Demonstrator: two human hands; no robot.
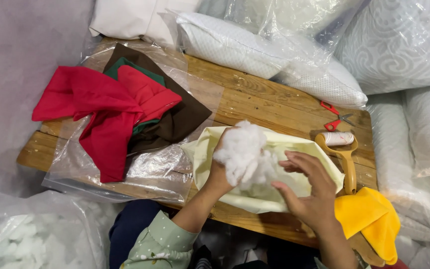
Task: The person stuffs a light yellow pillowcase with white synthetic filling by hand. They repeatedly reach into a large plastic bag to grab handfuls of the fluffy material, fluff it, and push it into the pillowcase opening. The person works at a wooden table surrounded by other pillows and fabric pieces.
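Two hands work over the middle of the desk (pixel 274 99). The left hand (pixel 221 167) closes round a clump of white stuffing (pixel 244 152), lifting it just above the pale yellow cover (pixel 269 192), which lies flat beneath, apparently so the fluff drops onto it rather than the wood. The right hand (pixel 309 192) is spread, fingers apart and holding nothing, hovering beside the clump as if to steady or tease it.

Just right of the cover lies a lint roller (pixel 343 154) with a yellow handle, and below it a folded yellow cloth (pixel 372 219) hangs over the desk's edge. Red-handled scissors (pixel 335 118) rest further back, within reach.

To the left, red, green and brown fabric pieces (pixel 120 109) are heaped on a clear plastic sheet (pixel 160 172), which probably keeps them clean. White pillows in clear plastic bags (pixel 274 55) crowd the far side. A clear bag of more stuffing (pixel 31 239) sits low on the left. No labels can be made out.
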